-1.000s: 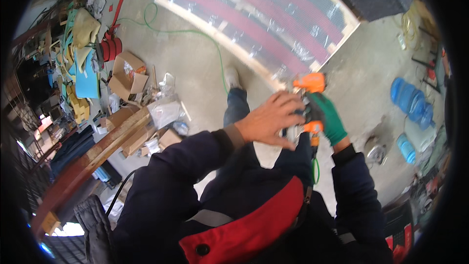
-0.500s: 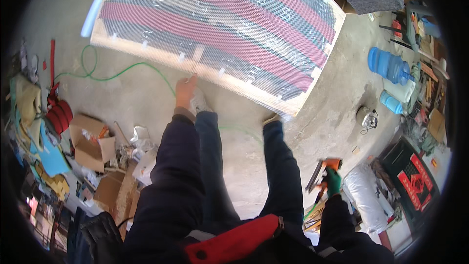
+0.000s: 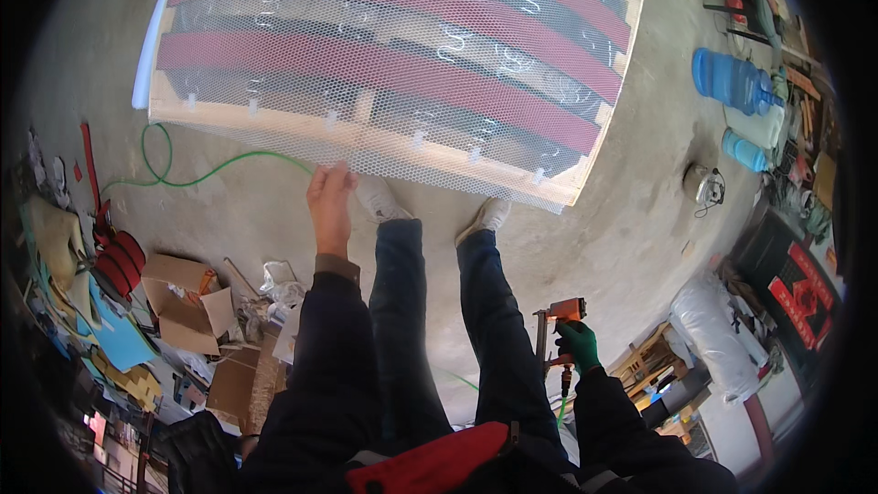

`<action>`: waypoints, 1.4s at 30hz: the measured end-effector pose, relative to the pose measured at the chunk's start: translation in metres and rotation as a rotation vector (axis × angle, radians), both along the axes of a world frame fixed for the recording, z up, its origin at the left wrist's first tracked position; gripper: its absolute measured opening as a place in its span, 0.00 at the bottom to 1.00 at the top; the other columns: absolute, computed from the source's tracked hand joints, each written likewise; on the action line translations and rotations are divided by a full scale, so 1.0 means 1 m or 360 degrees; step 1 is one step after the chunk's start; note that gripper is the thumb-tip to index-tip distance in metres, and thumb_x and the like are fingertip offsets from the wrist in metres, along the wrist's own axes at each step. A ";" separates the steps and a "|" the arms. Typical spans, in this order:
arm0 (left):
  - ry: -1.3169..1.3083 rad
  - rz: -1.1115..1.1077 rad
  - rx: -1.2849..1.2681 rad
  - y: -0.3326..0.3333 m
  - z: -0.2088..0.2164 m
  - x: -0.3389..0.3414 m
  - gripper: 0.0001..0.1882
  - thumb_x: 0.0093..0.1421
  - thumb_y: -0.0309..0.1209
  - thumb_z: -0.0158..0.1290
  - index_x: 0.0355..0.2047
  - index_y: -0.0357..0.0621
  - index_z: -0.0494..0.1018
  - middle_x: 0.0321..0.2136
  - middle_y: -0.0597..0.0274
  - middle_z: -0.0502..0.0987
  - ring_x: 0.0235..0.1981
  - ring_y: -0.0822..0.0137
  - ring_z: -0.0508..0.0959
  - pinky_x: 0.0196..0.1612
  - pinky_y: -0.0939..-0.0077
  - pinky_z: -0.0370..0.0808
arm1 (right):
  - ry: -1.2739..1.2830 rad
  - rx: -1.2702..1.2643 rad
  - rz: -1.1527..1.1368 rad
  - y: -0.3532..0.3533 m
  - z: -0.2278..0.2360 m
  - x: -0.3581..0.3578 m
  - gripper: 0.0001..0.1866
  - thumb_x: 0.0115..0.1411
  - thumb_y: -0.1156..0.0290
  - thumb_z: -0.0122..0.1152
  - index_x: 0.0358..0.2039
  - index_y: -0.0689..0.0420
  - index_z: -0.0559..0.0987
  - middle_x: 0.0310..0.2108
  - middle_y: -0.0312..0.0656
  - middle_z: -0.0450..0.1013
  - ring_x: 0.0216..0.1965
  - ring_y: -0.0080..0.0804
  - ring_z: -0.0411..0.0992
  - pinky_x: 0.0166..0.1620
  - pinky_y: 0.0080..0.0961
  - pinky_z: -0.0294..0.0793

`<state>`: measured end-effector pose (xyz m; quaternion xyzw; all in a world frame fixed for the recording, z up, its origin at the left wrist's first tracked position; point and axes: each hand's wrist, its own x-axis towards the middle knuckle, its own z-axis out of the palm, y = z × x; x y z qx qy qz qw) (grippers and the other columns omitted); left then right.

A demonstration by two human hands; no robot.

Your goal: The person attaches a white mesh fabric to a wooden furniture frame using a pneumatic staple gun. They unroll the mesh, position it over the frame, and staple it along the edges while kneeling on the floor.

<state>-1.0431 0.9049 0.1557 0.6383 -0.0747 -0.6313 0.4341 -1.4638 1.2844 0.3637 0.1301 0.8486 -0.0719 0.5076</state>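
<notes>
A wooden frame (image 3: 265,123) lies ahead of me, with maroon straps (image 3: 366,59) across dark panels. White plastic mesh (image 3: 430,174) covers it and overhangs its near edge. My left hand (image 3: 331,210) is bare, its fingers pinched on the mesh's near edge, left of the middle. My right hand (image 3: 578,345), in a green glove, grips an orange air stapler (image 3: 567,309) low at my right side, apart from the frame. The stapler is upright, its long dark magazine toward my leg.
A green air hose (image 3: 247,157) loops over the floor at left. Cardboard boxes (image 3: 187,302) and a red hose reel (image 3: 119,263) stand on the left. Blue water jugs (image 3: 732,80), a metal kettle (image 3: 704,185) and a wrapped silvery roll (image 3: 718,338) are along the right.
My left hand has drawn back toward me, and more mesh now overhangs the near edge. The stapler has swung inward toward my right leg. My right foot has shifted left.
</notes>
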 end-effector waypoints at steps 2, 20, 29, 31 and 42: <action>0.0062 0.0036 -0.0140 -0.005 0.018 -0.006 0.06 0.67 0.27 0.58 0.33 0.43 0.73 0.30 0.68 0.75 0.34 0.73 0.76 0.42 0.77 0.74 | 0.0009 -0.0029 -0.0007 0.006 0.002 -0.001 0.13 0.63 0.61 0.72 0.36 0.57 0.83 0.28 0.35 0.79 0.26 0.27 0.79 0.26 0.26 0.76; 0.0041 -0.0047 -0.0336 -0.028 -0.045 -0.013 0.17 0.64 0.29 0.61 0.53 0.42 0.75 0.44 0.57 0.79 0.46 0.61 0.79 0.47 0.61 0.76 | -0.0079 -0.0067 -0.0071 0.021 -0.024 -0.024 0.11 0.65 0.62 0.71 0.36 0.56 0.83 0.25 0.34 0.77 0.23 0.27 0.78 0.24 0.26 0.74; 0.0358 0.0355 -0.0031 -0.121 -0.056 -0.034 0.33 0.72 0.42 0.58 0.70 0.35 0.64 0.67 0.50 0.70 0.63 0.49 0.73 0.66 0.48 0.72 | -0.0063 -0.0026 -0.0088 0.019 -0.026 -0.023 0.12 0.64 0.61 0.73 0.33 0.55 0.81 0.24 0.33 0.75 0.21 0.25 0.76 0.22 0.26 0.72; 0.0269 0.0308 -0.0053 -0.124 -0.055 -0.035 0.35 0.72 0.42 0.58 0.72 0.35 0.62 0.68 0.52 0.69 0.63 0.50 0.74 0.65 0.47 0.72 | -0.0044 -0.0039 -0.0095 0.019 -0.027 -0.021 0.12 0.64 0.61 0.73 0.33 0.55 0.81 0.23 0.33 0.75 0.20 0.25 0.75 0.22 0.26 0.72; 0.0683 0.0444 -0.0336 -0.123 -0.045 -0.033 0.25 0.75 0.40 0.51 0.65 0.36 0.68 0.60 0.51 0.75 0.60 0.51 0.75 0.65 0.48 0.73 | -0.0079 -0.0008 -0.0090 0.006 -0.029 0.000 0.12 0.63 0.61 0.73 0.33 0.55 0.81 0.23 0.34 0.75 0.20 0.26 0.75 0.22 0.26 0.72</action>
